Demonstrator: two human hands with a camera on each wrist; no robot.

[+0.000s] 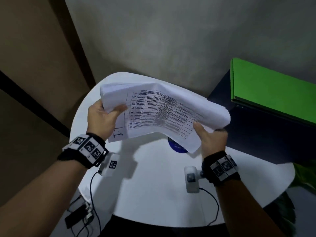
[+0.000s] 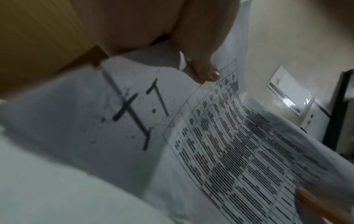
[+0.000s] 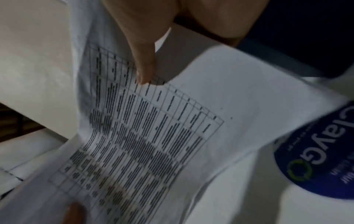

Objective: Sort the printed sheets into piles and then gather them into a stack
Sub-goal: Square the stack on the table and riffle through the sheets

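A bundle of white printed sheets hangs in the air above the round white table, sagging in the middle. Its top sheet carries a table of text and a handwritten "1.1" near one corner. My left hand grips the bundle's left end, thumb on top and fingers underneath. My right hand grips the right end the same way, its thumb pressed on the top sheet. The fingers under the paper are hidden.
A dark blue round sticker sits on the table under the sheets, also seen in the right wrist view. A green box lies on a dark unit at the right. Cables and a dark device hang at the table's near left edge.
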